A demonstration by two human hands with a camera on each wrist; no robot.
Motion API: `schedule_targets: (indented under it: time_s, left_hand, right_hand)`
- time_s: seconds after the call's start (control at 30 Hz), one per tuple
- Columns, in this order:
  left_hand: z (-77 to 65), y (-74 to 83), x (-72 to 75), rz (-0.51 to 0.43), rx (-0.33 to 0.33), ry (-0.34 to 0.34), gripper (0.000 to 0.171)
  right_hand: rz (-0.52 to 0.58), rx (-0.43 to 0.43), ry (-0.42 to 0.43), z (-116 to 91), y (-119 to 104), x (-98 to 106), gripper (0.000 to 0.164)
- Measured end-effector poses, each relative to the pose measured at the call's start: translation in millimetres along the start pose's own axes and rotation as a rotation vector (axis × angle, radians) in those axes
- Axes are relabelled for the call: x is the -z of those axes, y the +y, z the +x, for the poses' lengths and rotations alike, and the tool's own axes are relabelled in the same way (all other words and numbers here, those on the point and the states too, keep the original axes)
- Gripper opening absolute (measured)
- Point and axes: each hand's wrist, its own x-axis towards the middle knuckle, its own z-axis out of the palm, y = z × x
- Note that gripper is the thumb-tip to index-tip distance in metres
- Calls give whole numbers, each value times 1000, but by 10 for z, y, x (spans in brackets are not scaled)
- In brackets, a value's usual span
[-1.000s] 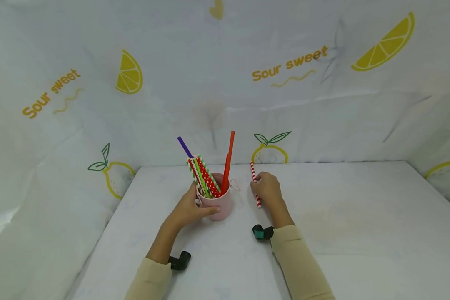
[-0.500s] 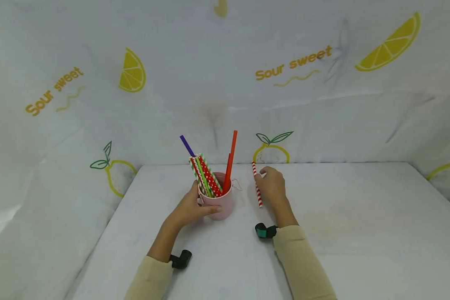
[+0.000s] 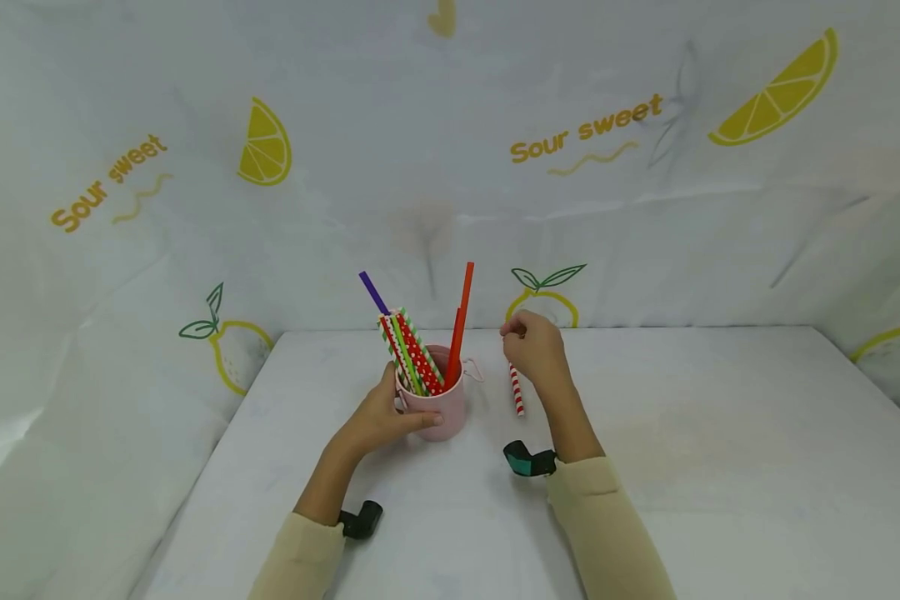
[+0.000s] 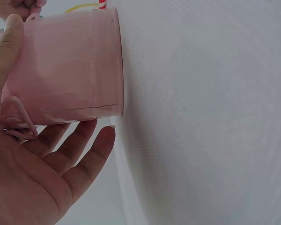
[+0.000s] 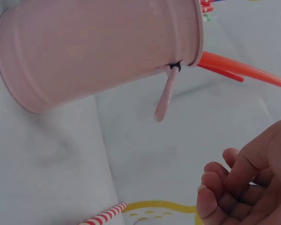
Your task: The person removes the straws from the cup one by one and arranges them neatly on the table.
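A pink bucket (image 3: 437, 417) with small side handles stands on the table, holding several straws (image 3: 412, 354) that lean left and red straws (image 3: 457, 342) that lean right. My left hand (image 3: 378, 417) holds it, thumb across the front and fingers around the left side; the left wrist view shows the fingertips along the bucket's wall. To the bucket's right lies a red-and-white striped straw (image 3: 516, 392), its far part hidden behind my right hand (image 3: 537, 346). In the right wrist view, that hand's loosely curled fingers (image 5: 208, 201) hold nothing and are apart from the striped straw (image 5: 105, 216).
White cloth (image 3: 720, 433) covers the table. Behind it hangs a white backdrop (image 3: 390, 167) printed with lemons and lettering. Dark wrist cameras (image 3: 362, 521) sit at both cuffs.
My right hand has come up off the striped straw and shifted toward the back of the table. The straw stays where it was. My left hand keeps its hold on the bucket.
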Motion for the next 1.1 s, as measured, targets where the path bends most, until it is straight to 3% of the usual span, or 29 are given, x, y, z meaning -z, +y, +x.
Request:
schedule_targets:
  time_s: [0.23,0.37,0.5,0.63,0.83,1.1]
  left_hand:
    - [4,6,3,-7,-9,-5,106]
    - [8,15,7,-10,-22,0,107]
    - [8,8,5,-9,-22,-5,106]
    - [3,-13,4,-32,-27,-18,103]
    - [-5,-47,31,-33,-62,-42,101]
    - [15,-50,47,16,-107,-63,102]
  right_hand:
    - [31,68,-6,-79,-215,58,20]
    - [108,143,-16,-138,-339,48,19]
    - [228,245,-86,-200,-418,-15,17]
    - [276,323,-183,-273,-504,-142,19]
    - [232,394,-252,-369,-603,-444,35]
    - [-46,473,-183,-467,-635,-764,44]
